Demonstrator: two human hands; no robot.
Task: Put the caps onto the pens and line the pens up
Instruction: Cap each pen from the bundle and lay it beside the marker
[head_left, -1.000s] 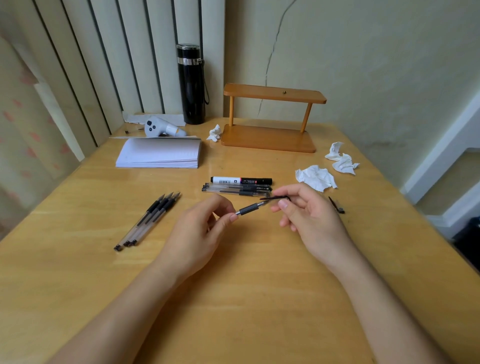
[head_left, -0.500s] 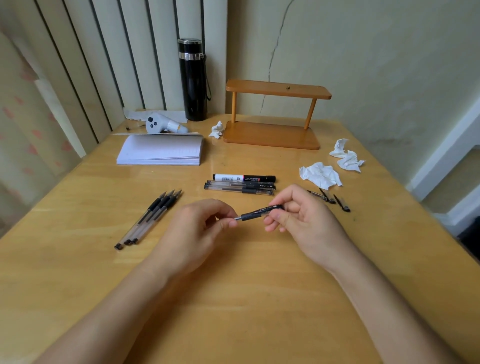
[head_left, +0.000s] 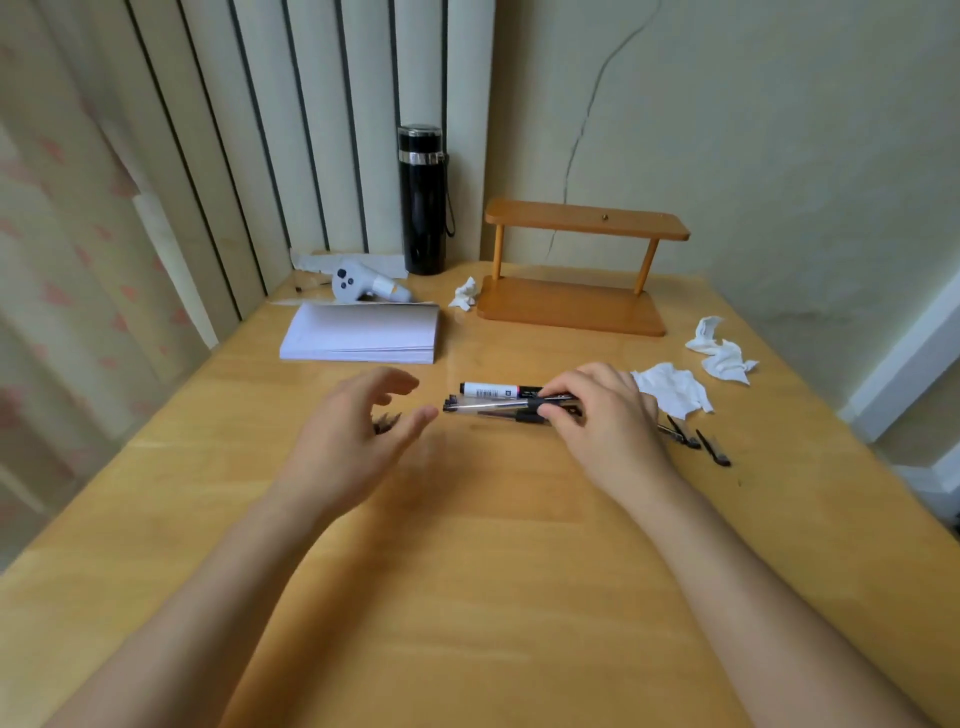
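My right hand (head_left: 605, 410) pinches a capped clear pen (head_left: 485, 410) by its black grip and holds it against the near side of the row of capped pens. That row lies mid-table behind a white-and-black marker (head_left: 491, 389). My left hand (head_left: 353, 431) hovers open, fingers spread, holding nothing. It covers most of the uncapped pens (head_left: 387, 420); only their dark tips show past my fingers. Two loose black caps (head_left: 683, 435) (head_left: 714, 448) lie on the wooden table (head_left: 467, 545) right of my right hand.
A stack of white paper (head_left: 361, 332), a white controller (head_left: 363, 286) and a black flask (head_left: 423, 200) stand at the back left. A small wooden shelf (head_left: 576, 270) sits at the back. Crumpled tissues (head_left: 675, 389) (head_left: 722, 353) (head_left: 464, 294) lie around it.
My right hand carried the capped pen from in front of me to the row by the marker. My left hand let go of the pen and opened.
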